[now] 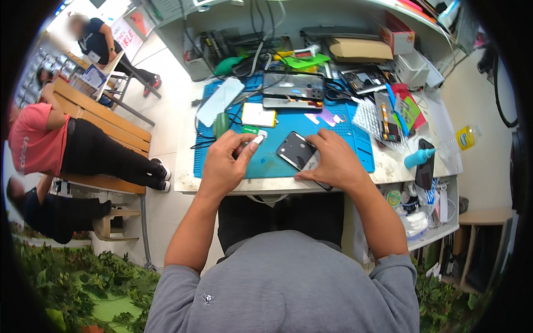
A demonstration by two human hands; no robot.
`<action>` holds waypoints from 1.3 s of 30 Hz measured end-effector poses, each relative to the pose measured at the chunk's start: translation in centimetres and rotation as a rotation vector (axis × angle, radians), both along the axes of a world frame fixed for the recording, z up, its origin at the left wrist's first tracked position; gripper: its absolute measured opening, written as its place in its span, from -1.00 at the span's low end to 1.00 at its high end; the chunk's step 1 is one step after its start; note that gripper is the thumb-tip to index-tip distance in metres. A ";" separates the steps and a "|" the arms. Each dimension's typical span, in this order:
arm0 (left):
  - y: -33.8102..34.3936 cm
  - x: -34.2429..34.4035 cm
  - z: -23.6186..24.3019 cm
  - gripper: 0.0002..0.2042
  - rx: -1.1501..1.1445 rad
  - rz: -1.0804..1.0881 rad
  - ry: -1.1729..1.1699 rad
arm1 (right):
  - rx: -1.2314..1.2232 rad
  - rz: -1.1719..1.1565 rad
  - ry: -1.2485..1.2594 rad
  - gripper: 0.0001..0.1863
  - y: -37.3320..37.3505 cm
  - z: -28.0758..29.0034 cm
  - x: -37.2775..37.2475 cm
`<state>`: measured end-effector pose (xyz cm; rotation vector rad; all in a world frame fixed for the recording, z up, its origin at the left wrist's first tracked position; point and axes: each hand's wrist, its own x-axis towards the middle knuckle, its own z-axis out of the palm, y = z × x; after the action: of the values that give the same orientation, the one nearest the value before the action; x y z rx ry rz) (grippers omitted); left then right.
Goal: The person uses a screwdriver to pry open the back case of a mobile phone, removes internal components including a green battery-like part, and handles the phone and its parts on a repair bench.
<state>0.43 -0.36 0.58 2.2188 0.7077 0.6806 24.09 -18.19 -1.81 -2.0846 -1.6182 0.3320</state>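
My left hand (225, 161) is closed in a pinch over the blue work mat (261, 166). Between its thumb and forefinger is a small white piece (258, 139), too small to name. Just past those fingers lies a green-and-white card or packet (252, 131). My right hand (338, 158) grips a dark smartphone (296, 150) by its right side, thumb at the near edge and fingers at the far edge. The phone lies slanted near the mat's front, and its right end is hidden under my hand. A green-handled screwdriver (221, 123) rests beyond my left hand.
Opened phone housings (293, 86), a white-and-yellow flat pack (259, 115), scissors (337, 90) and cables crowd the back. At right stand a light-blue bottle (419, 158), a dark phone (425, 175) and an open drawer (425, 236). People sit on a wooden bench (105, 133) at left.
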 end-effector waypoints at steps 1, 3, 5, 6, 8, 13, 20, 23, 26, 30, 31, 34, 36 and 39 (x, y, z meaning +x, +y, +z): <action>0.4 -0.5 -0.2 -0.80 0.010 0.001 -0.009 | -0.010 -0.001 -0.022 -0.01 0.0 0.1 0.0; 0.9 -1.2 -0.3 -0.79 0.033 0.000 -0.018 | -0.031 0.030 0.014 -0.09 0.2 0.5 0.2; 1.0 -1.8 -0.1 -0.81 0.016 0.010 -0.006 | -0.016 0.079 -0.038 -0.13 -0.1 0.7 0.2; 1.2 -1.8 -0.1 -0.81 0.022 0.003 -0.018 | 0.010 0.122 -0.049 -0.15 -0.1 0.6 0.5; 1.4 -1.9 -0.1 -0.82 0.046 -0.005 -0.018 | 0.004 0.256 -0.063 -0.16 1.0 1.2 1.3; 1.0 -1.1 -0.4 -0.83 0.035 -0.130 0.082 | -0.045 0.431 -0.067 -0.17 1.6 1.4 3.1; -0.3 0.0 -1.8 -0.82 0.061 -0.224 0.124 | 0.139 0.348 -0.220 -0.19 -1.1 0.6 0.7; -2.0 0.6 -2.2 -0.83 0.074 -0.256 0.130 | 0.028 0.295 -0.215 -0.19 -3.1 0.2 -2.3; -1.8 0.8 -2.6 -0.84 0.147 -0.257 0.139 | -0.035 0.284 -0.247 -0.07 -4.4 0.1 -3.8; -0.4 1.4 -2.4 -0.85 0.153 -0.209 0.107 | -0.053 0.281 -0.263 0.06 -5.1 -0.1 -4.1; -0.6 1.5 -1.8 -0.85 0.111 -0.201 0.112 | -0.056 0.280 -0.252 0.08 -5.2 -0.3 -4.1; -0.1 1.2 -3.0 -0.85 0.188 -0.210 0.125 | -0.066 0.282 -0.235 0.12 -5.3 -0.5 -4.4; 0.4 2.1 -2.8 -0.84 0.315 -0.095 0.105 | -0.080 0.274 -0.246 0.13 -5.4 -0.3 -4.3; 0.1 0.8 -1.3 -0.85 -0.015 -0.271 0.193 | -0.070 0.287 -0.240 0.13 -5.5 -0.8 -4.5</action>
<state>1.25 -0.24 -0.77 2.3304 0.4886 0.3285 19.63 -23.74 -2.64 -2.0040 -2.0835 0.2427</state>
